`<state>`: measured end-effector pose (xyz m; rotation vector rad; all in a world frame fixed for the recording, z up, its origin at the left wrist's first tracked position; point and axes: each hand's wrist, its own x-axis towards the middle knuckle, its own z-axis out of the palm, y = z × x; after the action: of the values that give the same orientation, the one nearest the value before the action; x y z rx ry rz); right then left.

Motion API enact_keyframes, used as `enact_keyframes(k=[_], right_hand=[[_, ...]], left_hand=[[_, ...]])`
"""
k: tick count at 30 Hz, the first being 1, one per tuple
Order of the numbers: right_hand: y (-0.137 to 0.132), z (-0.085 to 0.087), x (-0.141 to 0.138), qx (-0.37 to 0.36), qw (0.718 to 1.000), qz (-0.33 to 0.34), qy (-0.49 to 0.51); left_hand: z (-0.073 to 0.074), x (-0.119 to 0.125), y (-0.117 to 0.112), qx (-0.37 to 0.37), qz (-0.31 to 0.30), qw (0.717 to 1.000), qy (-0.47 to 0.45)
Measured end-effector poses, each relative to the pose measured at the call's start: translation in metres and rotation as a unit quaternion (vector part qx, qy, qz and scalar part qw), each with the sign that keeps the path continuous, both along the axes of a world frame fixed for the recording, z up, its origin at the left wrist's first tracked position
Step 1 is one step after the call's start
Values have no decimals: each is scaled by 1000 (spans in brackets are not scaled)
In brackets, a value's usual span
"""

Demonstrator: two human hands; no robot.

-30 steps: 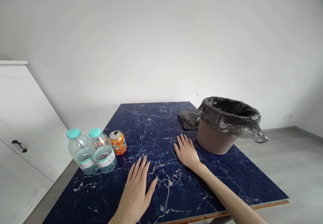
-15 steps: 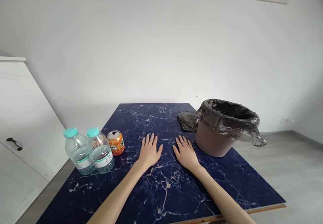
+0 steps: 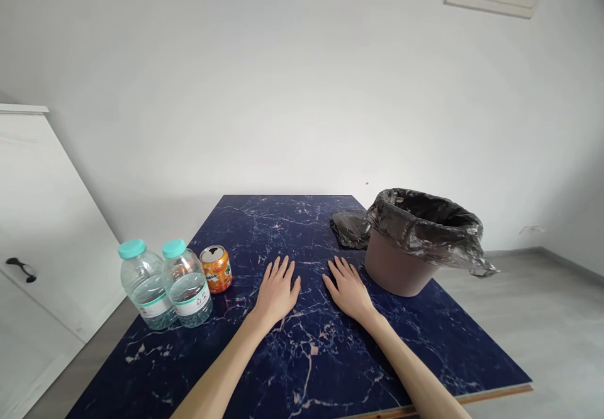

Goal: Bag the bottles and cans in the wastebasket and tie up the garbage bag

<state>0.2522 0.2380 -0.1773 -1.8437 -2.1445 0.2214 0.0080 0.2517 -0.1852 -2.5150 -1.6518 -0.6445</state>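
Note:
My left hand [image 3: 277, 291] lies flat, palm down, on the dark blue marble table [image 3: 292, 356], fingers stretched out and holding nothing. My right hand [image 3: 348, 290] lies flat beside it, also empty, a short way left of a brown bin [image 3: 397, 269] lined with a black plastic bag [image 3: 427, 224]. To the left of my left hand stands an orange drink can [image 3: 216, 268] with its top opened. Two clear water bottles [image 3: 166, 284] with teal caps stand side by side left of the can.
A loose fold of black bag [image 3: 350, 229] lies on the table behind the bin. A white cabinet [image 3: 42, 243] with a dark handle stands at the left. A white wall rises behind the table; grey floor shows at the right.
My left hand has slid forward from the near edge to lie level with my right hand, then stayed put. The right hand has barely moved.

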Motion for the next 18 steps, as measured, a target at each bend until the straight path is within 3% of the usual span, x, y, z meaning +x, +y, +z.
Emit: enact_keyframes(k=[18], right_hand=[[1, 0, 2, 14, 1000, 7, 14]], left_hand=[[6, 0, -2, -9, 7, 1000, 21]])
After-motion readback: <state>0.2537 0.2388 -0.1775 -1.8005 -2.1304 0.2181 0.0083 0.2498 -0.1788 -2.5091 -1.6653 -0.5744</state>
